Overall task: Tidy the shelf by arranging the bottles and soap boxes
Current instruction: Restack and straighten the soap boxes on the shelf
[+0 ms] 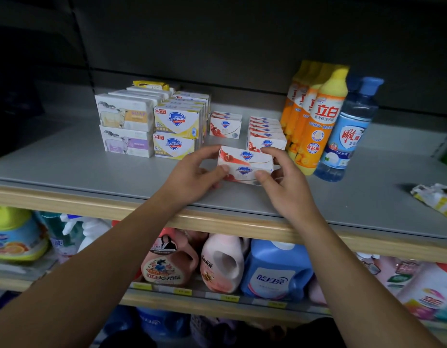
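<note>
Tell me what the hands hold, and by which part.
Both hold two stacked white-and-red soap boxes: left hand at their left end, right hand at the right end.

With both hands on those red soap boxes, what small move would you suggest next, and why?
Probably slide the red soap boxes, gripped by the left hand and right hand, back into the bare gap between the small red pair and the red row, which they sit ahead of.

Two stacked red-white soap boxes (245, 164), shelf (66, 159) front.
</note>
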Demonstrator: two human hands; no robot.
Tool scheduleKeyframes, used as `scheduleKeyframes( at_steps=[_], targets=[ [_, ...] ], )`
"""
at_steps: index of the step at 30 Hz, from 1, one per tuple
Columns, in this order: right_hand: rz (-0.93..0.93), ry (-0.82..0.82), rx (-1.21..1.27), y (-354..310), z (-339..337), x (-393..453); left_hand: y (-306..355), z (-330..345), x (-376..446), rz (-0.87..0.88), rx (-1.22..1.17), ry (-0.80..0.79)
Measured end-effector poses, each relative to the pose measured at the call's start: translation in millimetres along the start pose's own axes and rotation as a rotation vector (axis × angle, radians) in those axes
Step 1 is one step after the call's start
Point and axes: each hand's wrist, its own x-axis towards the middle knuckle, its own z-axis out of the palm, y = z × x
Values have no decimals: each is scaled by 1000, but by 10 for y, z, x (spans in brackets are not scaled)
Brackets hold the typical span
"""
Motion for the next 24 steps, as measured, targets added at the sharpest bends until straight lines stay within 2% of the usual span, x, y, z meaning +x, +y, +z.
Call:
scheduleKeyframes(
  at_steps=[3,5,10,12,16,19,22,24],
  targets=[
    [41,-5,-65,38,-7,13,-62,8,37,41,341,1],
    [91,-31,-120,66,-5,27,-74,16,41,28,417,-18],
    [126,13,-139,83,16,61,-105,8,63,-13,418,-39],
    [47,25,-276,42,13,85,-123,9,72,-10,408,-31],
    [-118,-159,-584,-75,59,172,-137,4,74,-21,373,-27],
    [-124,-252,-696,-110,65,241,-119,3,66,-27,357,-28],
    [-84,-220,-706,-100,-13,304,-83,8,66,-87,330,-28],
    [-42,-157,-720,-65,-91,375,-61,-29,78,-89,430,-50]
  ],
)
